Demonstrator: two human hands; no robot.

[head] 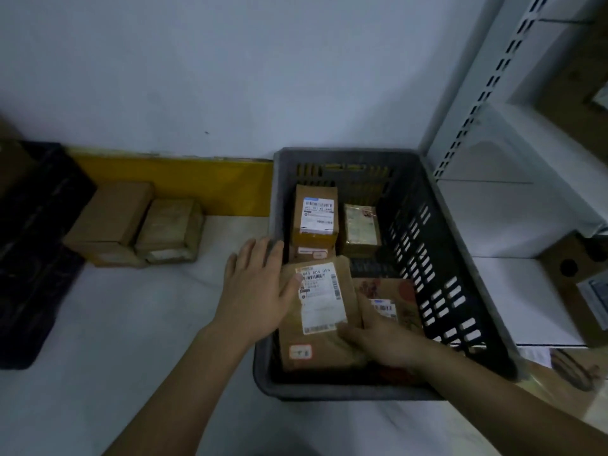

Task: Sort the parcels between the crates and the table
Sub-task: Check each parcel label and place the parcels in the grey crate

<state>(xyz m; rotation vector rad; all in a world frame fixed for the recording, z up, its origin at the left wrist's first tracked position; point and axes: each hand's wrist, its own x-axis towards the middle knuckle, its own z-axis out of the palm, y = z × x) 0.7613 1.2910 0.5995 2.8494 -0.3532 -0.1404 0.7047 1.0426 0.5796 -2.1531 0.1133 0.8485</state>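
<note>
A grey slotted crate stands on the white table and holds several brown parcels. The nearest one, a flat brown parcel with a white label, lies at the crate's front left. My right hand grips its lower right edge, thumb on the label. My left hand lies flat with fingers spread over its left edge and the crate rim. Behind it sit a labelled box and a small taped box. A printed red-patterned parcel lies to the right.
Two cardboard boxes rest on the table by the yellow strip at the wall. A black crate stands at the far left. White shelving with more boxes rises at the right.
</note>
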